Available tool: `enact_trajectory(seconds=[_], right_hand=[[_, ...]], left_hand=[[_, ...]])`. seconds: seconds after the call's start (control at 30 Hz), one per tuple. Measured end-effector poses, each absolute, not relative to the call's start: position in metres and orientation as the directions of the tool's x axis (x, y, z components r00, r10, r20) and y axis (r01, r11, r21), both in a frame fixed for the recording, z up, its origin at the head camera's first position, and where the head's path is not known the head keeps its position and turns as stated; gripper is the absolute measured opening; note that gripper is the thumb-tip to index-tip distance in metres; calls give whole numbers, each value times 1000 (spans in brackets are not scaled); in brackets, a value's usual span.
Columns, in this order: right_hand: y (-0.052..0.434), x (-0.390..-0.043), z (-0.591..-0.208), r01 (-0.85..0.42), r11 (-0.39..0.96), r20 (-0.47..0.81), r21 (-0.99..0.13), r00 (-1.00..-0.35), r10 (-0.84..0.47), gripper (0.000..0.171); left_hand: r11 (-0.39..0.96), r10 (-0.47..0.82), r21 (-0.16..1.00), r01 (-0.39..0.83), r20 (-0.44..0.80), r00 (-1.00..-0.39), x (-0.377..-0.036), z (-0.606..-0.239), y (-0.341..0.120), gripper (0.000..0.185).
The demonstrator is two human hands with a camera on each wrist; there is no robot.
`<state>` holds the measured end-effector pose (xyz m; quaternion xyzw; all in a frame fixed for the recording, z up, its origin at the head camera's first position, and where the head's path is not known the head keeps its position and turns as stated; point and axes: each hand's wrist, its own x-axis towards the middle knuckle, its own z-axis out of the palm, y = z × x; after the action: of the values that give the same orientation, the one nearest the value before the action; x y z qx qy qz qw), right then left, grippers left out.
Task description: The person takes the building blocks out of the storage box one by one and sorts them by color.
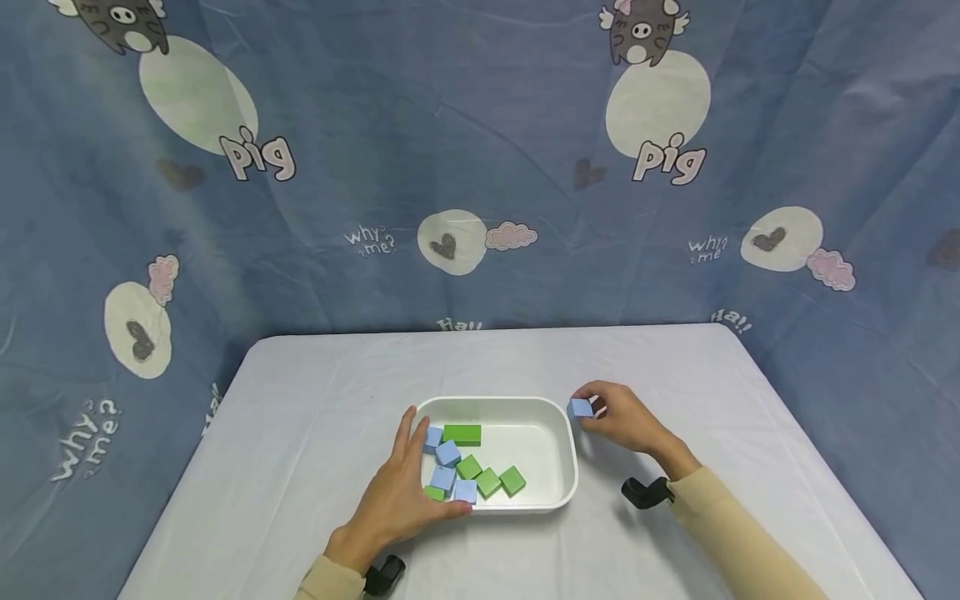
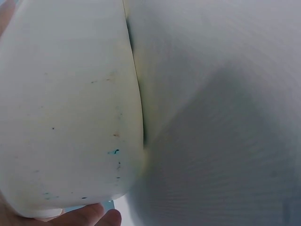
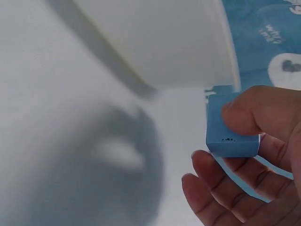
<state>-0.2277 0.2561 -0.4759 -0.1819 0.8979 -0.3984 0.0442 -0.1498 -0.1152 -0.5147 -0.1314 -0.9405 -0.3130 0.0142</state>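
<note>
A white rectangular tray (image 1: pixel 567 467) stands on the table and holds several blue and green blocks, among them a long green block (image 1: pixel 462 434). My left hand (image 1: pixel 408 492) lies against the tray's left wall (image 2: pixel 70 117), fingers straight along the rim and thumb at the near corner. My right hand (image 1: pixel 618 417) pinches a small blue block (image 1: pixel 580 408) (image 3: pixel 230 127) just outside the tray's far right corner, above the table. In the right wrist view the thumb and fingers hold that block beside the tray's outer wall (image 3: pixel 164 42).
The table (image 1: pixel 300 433) wears a white cloth. A blue curtain with pig prints (image 1: pixel 480 167) hangs behind and to both sides. Black wrist straps (image 1: pixel 645 493) show on both arms.
</note>
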Motion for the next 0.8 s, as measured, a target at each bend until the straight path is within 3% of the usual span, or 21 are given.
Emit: enact_trajectory(seconds=[0.8], right_hand=[[245, -234, -511, -232, 639, -14, -733, -934, -356, 33]], left_hand=[[765, 227, 594, 249, 112, -967, -150, -518, -116, 145]])
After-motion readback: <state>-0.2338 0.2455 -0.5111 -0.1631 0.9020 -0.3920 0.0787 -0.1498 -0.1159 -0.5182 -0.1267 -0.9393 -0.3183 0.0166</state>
